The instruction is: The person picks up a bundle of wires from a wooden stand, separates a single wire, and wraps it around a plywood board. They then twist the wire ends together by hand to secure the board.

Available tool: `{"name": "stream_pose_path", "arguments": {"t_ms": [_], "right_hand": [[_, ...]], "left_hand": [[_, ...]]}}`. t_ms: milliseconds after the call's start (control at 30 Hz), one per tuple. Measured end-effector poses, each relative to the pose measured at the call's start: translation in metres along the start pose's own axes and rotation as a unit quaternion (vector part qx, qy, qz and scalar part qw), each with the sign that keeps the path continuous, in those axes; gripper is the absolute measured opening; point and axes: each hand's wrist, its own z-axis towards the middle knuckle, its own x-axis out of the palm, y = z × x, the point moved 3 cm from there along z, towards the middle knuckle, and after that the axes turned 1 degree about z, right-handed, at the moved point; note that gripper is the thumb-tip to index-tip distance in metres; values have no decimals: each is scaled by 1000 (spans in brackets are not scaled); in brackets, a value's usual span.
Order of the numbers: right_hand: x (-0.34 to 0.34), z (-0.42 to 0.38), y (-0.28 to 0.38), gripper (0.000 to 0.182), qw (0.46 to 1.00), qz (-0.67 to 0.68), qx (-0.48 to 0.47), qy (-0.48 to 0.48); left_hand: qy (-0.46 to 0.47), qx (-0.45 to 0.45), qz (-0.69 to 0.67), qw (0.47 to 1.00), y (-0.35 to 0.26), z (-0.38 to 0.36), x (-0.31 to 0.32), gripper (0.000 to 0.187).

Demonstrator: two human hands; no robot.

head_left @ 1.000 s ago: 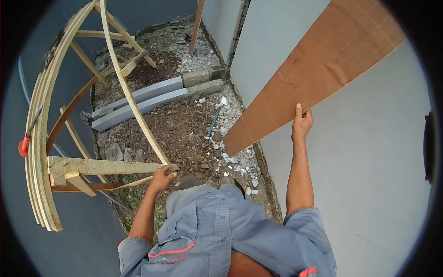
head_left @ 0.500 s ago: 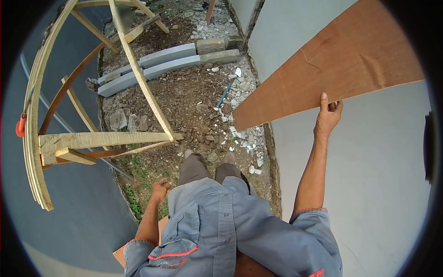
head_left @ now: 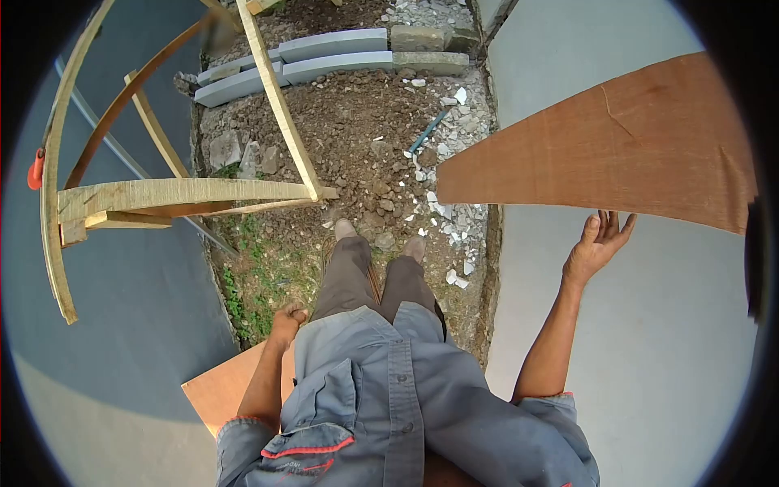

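A long, tapered brown plywood sheet (head_left: 584, 154) extends across the right side, its narrow end over the rubble strip. Just under its lower edge is my right hand (head_left: 594, 252), palm up and fingers apart, with fingertips at the edge and the thumb no longer over the face. My left hand (head_left: 288, 323) hangs low beside my left thigh, fingers curled in; whatever they might hold is hidden. Below that hand, a second plywood piece (head_left: 235, 381) shows partly behind my left forearm.
A curved timber frame (head_left: 195, 193) stands at left, with a red-handled tool (head_left: 36, 169) on its outer rib. Grey blocks (head_left: 337, 65) lie across the soil ahead. A green stick (head_left: 428, 131) rests by white rubble (head_left: 466, 146). Walls flank both sides, the right one pale (head_left: 633, 341).
My right hand has slipped from pinching the plywood's edge to opened fingers beneath it. The sheet has turned nearer level and sits lower at its wide end. The view has shifted.
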Motion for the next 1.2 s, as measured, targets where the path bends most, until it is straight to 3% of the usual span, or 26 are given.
{"name": "stream_pose_path", "arguments": {"t_ms": [100, 167, 200, 267, 300, 367, 433, 500, 533, 600, 633, 700, 733, 800, 933, 1000, 1067, 1133, 1200], "right_hand": [[-23, -35, -47, 85, 998, -63, 13, 14], [-37, -71, -94, 76, 989, -112, 90, 40], [-44, -92, -118, 68, 972, -148, 152, 99], [-56, -139, -163, 54, 919, -187, 270, 220], [-58, -162, -184, 49, 884, -189, 322, 282], [-58, -209, -213, 46, 843, -158, 361, 368], [-43, -231, -200, 48, 806, -170, 330, 461], [-16, -235, -176, 51, 802, -176, 210, 531], [-9, -229, -170, 51, 805, -173, 203, 530], [-4, -226, -164, 55, 650, -260, 306, 646], [-3, -216, -158, 55, 653, -259, 297, 646], [-7, -199, -147, 57, 636, -168, 449, 605], [-6, -189, -140, 57, 637, -168, 442, 609], [-1, -170, -128, 52, 620, -63, 562, 544], [26, -154, -136, 45, 597, -27, 597, 536], [43, -152, -154, 33, 596, -89, 564, 564], [68, -141, -153, 26, 632, -114, 469, 605], [91, -133, -169, 15, 589, 4, 563, 579], [135, -99, -187, 14, 600, -9, 539, 591]], "left_hand": [[-9, 0, -51, 999, 8, -8, 20, 43], [21, -6, -79, 997, 4, -21, 26, 36], [17, -6, -82, 996, -8, -30, 26, 36], [57, -115, 140, 982, -34, -43, 28, 28], [50, -109, 136, 983, -32, -40, 29, 28], [65, -6, 83, 994, -21, -33, 38, 30], [67, 24, 96, 993, -20, -24, 40, 29], [62, 65, 108, 990, -46, -16, 35, 28], [75, 94, 104, 987, -63, -22, 31, 27], [85, 134, 76, 984, -94, -41, 27, 26], [79, 141, 72, 984, -98, -39, 27, 26], [24, 102, -16, 994, -94, -35, 20, 26], [18, 105, -21, 994, -92, -36, 15, 26], [16, 33, -36, 999, -83, -35, 6, 28], [0, -29, -29, 999, -83, -19, -4, 28], [27, -50, -52, 997, -95, 3, -9, 20], [60, -32, -60, 996, -110, 25, -15, 15], [113, -32, -58, 991, -141, 46, -26, 12], [139, -37, -34, 989, -160, 68, -44, 12]]}}
